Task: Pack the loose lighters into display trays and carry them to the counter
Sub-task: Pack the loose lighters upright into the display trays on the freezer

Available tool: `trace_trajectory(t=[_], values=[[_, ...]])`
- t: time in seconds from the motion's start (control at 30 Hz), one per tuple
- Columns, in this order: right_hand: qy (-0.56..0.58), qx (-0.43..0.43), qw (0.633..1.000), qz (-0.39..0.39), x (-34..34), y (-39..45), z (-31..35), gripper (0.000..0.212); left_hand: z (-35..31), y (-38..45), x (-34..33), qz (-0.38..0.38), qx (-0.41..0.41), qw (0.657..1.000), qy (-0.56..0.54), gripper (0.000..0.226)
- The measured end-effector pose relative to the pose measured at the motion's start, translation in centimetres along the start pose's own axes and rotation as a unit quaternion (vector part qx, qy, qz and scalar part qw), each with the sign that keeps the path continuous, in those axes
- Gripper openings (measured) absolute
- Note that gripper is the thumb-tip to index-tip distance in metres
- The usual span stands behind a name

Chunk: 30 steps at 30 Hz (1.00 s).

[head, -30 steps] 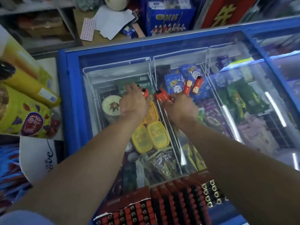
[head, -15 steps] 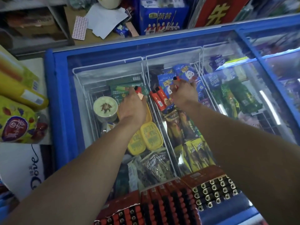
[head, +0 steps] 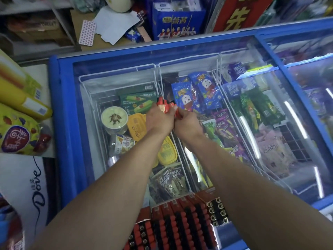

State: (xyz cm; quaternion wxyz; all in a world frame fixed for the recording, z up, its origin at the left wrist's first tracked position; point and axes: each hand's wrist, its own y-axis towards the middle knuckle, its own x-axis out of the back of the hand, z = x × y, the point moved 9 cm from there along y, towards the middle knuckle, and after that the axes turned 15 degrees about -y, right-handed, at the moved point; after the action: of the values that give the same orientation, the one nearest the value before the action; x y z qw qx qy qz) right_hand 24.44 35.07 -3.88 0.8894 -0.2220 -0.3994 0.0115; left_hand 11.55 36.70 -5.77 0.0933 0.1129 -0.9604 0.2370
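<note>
Nearest me, the display trays packed with red lighters are sitting on the glass lid of the blue freezer. Farther out, over the glass, I am bringing my hands together: my left hand is curling its fingers around a bunch of loose red lighters, and my right hand is touching it, gripping another red lighter at its fingertips.

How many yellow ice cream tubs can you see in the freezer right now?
2 yellow tubs: one beside the left hand, left of it, next to the round green cup; one nearer, partly under the left forearm. More may be hidden beneath the arms.
</note>
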Motion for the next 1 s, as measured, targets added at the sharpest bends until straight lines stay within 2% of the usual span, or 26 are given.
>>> trace_trajectory(t=[0.17,0.3,0.4,0.67,0.8,0.87,1.0], values=[[0.155,-0.034,0.987,0.032,-0.1,-2.7,-1.0,0.021,1.6,-2.4,-0.1,0.039,0.078,0.977,-0.196,0.03],[0.242,-0.017,0.969,0.055,0.7,-5.2,-1.2,0.02,1.1,-5.6,0.1,0.064,0.113,0.948,-0.289,0.023],[0.29,-0.025,0.955,0.053,2.4,-7.2,-1.9,0.021,0.8,-8.5,0.3,0.077,0.131,0.936,-0.316,0.024],[0.264,0.041,0.962,0.052,7.0,-18.3,-3.1,0.011,1.4,-21.2,0.2,0.063,0.161,0.881,-0.439,0.044],[0.272,0.039,0.96,0.047,8.6,-24.0,-7.0,0.01,3.9,-29.4,1.0,0.016,0.181,0.871,-0.456,0.009],[0.294,0.024,0.953,0.07,8.7,-26.5,-9.8,0.003,6.1,-33.5,1.6,-0.011,0.2,0.862,-0.465,0.008],[0.252,0.018,0.96,0.117,7.3,-30.1,-15.0,0.02,11.9,-39.8,3.2,-0.06,0.214,0.85,-0.478,0.009]])
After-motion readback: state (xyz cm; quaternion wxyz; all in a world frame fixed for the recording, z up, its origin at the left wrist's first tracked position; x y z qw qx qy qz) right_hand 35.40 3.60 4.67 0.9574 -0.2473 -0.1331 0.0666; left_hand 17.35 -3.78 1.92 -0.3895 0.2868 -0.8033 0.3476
